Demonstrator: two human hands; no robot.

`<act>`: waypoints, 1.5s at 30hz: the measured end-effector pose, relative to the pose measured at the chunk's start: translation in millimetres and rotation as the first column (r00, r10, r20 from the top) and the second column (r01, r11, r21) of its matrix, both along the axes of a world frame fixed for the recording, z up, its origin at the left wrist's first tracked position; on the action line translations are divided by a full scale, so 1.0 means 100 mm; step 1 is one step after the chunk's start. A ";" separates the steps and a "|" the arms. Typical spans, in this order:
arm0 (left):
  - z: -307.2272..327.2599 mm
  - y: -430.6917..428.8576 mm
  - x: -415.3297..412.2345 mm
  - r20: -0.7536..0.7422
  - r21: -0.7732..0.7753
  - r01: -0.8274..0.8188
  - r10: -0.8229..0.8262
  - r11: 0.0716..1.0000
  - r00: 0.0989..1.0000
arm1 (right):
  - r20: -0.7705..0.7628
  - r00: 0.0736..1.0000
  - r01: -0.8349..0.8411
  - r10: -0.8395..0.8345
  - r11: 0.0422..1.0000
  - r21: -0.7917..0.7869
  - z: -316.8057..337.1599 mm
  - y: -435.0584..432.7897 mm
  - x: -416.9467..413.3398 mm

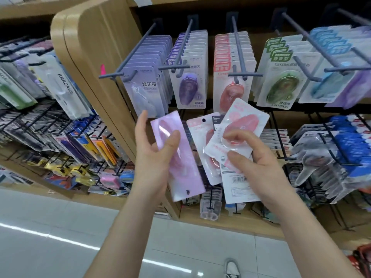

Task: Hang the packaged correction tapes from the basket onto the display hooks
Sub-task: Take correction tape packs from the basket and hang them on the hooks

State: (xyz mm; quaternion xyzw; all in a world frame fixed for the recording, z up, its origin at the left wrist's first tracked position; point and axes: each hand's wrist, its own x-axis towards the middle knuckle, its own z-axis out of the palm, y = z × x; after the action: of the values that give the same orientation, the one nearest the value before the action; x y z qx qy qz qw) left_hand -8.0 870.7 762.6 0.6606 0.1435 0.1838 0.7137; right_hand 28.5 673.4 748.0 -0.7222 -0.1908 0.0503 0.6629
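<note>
Left hand (152, 157) round upright lilac pack (186, 173), hang-hole end down.

Wooden shelving (90, 49), tiled floor (60, 221) (glossy)

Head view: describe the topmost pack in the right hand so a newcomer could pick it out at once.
Start at the pink stack on the middle display hook. Just below it the right hand pinches a fan of packs. Yours is the tilted pink-and-white pack lying on top, face showing, unlike the barcode-side pack beneath.
</note>
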 end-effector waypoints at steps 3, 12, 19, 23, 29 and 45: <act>0.04 0.02 -0.03 -0.007 0.377 0.000 0.003 0.926 1.000 | -0.035 0.999 -0.027 0.027 1.000 0.010 0.02 0.00 -0.01; 0.01 -0.17 -0.06 -0.304 0.600 0.191 0.001 0.777 0.953 | 0.164 0.982 -0.055 0.097 0.969 -0.243 0.06 0.07 -0.07; -0.02 -0.19 -0.04 -0.373 0.403 0.155 0.007 0.902 0.928 | 0.040 0.995 0.096 -0.092 0.988 -0.121 -0.05 0.13 -0.09; -0.02 -0.20 -0.06 -0.321 0.216 0.200 -0.124 0.956 0.939 | -0.002 0.997 0.076 -0.077 0.995 -0.072 -0.06 0.13 -0.05; -0.04 -0.19 -0.07 -0.261 0.153 0.142 -0.098 0.978 0.960 | -0.090 0.995 -0.035 0.032 0.999 -0.039 -0.11 0.05 0.00; 0.34 0.16 0.02 -0.402 0.785 0.448 -0.198 0.429 0.894 | -0.069 0.986 -0.163 0.151 0.957 -0.238 0.11 -0.25 0.10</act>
State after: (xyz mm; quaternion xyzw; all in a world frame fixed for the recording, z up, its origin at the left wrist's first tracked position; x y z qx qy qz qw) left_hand -5.9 886.3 796.8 0.9585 -0.0096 0.0045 0.2849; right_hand 38.1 648.6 758.6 -0.7789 -0.2235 0.1438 0.5680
